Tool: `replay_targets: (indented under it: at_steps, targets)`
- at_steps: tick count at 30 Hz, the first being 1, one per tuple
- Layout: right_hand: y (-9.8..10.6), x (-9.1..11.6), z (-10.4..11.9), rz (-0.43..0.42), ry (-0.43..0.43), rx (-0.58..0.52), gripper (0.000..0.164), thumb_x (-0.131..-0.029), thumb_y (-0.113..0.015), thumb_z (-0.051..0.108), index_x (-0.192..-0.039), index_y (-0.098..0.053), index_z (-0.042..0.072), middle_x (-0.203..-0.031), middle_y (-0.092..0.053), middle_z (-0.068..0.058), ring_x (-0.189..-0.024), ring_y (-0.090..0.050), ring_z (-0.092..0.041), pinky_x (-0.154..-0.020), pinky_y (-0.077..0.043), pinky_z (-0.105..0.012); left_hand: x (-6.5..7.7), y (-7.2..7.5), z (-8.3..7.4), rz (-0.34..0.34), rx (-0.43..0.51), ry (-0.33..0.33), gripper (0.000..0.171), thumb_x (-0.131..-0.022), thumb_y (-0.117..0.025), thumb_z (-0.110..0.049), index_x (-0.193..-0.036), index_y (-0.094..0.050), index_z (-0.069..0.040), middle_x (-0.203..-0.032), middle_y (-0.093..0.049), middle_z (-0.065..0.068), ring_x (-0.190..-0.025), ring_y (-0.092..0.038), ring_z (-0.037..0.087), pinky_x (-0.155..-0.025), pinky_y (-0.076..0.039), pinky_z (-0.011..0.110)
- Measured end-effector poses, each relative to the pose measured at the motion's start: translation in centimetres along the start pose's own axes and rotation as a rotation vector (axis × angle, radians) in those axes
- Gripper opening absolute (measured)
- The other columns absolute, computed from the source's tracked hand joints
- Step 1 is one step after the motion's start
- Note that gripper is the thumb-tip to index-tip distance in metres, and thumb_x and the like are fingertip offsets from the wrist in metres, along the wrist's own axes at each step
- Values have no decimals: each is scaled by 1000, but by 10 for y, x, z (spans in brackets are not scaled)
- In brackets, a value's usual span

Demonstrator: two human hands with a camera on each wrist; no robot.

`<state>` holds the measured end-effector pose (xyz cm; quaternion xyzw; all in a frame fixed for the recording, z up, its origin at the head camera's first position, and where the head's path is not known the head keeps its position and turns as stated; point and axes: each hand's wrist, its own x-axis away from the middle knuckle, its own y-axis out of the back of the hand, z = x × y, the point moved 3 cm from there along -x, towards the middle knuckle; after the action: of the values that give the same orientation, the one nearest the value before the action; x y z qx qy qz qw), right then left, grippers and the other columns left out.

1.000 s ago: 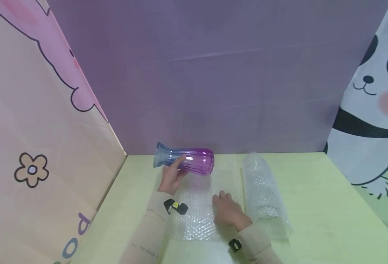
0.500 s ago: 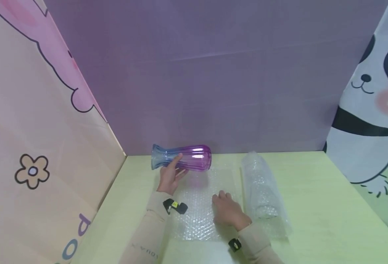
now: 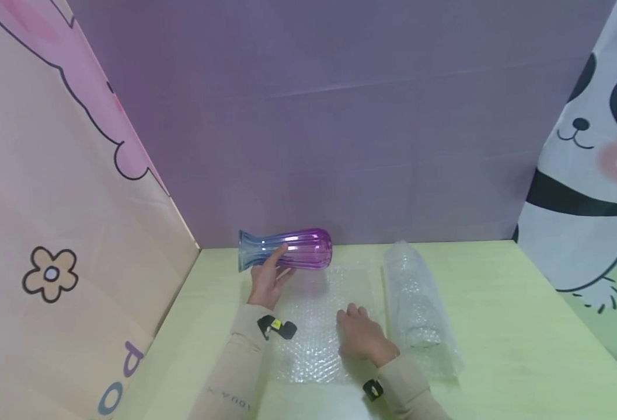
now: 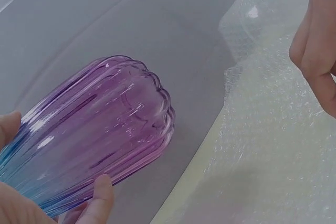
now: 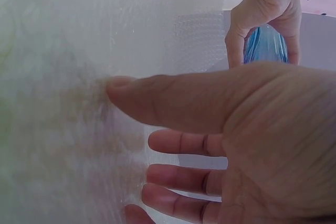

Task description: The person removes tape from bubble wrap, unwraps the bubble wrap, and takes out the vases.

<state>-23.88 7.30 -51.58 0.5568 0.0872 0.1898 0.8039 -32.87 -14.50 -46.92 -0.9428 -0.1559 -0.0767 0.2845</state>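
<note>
Two hands work over a green desk (image 3: 523,326) walled in by cartoon panels. The left hand (image 3: 267,282) grips a ribbed glass vase (image 3: 286,249), thumb on one side and fingers curled round the other, holding it on its side near the desk's far edge, toward the far left corner; its flared blue mouth points left and its purple base right. The left wrist view shows the vase (image 4: 100,140) lifted clear of the surface, with fingers (image 4: 100,198) wrapped under its blue end. The right hand (image 3: 365,337) lies flat, fingers straight and slightly spread, pressing a sheet of bubble wrap (image 3: 316,344) spread at the middle of the desk's near edge; it holds nothing. Just right of that hand lies a roll (image 3: 413,303) of bubble wrap, running from near edge toward far edge, joined to the sheet.
</note>
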Motion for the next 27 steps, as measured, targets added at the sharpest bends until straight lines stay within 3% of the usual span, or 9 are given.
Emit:
replay_targets:
  at_steps: [7, 14, 21, 27]
  targets:
    - [0, 0, 1, 12, -10, 10, 53, -69, -83, 13, -114, -59, 1, -108, -52, -15, -94, -46, -28, -65, -53, -43, -1, 0, -1, -4, -1, -20, 44, -82, -86, -20, -116, -59, -13, -98, -71, 1, -107, -69, 30, -98, -60, 45]
    - [0, 0, 0, 4, -15, 11, 50, -68, -82, 11, -112, -60, 2, -106, -51, -13, -93, -46, -28, -64, -52, -43, -1, -5, -7, 4, -16, -45, 49, -79, -89, -20, -117, -58, -14, -106, -68, 2, -124, -61, 40, -105, -56, 50]
    - [1, 0, -2, 4, -21, 9, 48, -68, -82, 11, -110, -60, 4, -106, -50, -13, -92, -46, -27, -63, -51, -41, -4, -9, -9, -15, -48, -62, 49, -81, -87, -20, -117, -55, -15, -102, -65, 0, -115, -64, 36, -105, -55, 49]
    - [-2, -1, -4, 10, -23, 5, 52, -69, -81, 10, -115, -60, 1, -109, -51, -15, -94, -46, -28, -63, -51, -41, -9, -12, -11, -43, -74, -80, 58, -82, -87, -22, -126, -51, -15, -112, -62, 4, -120, -63, 40, -104, -56, 50]
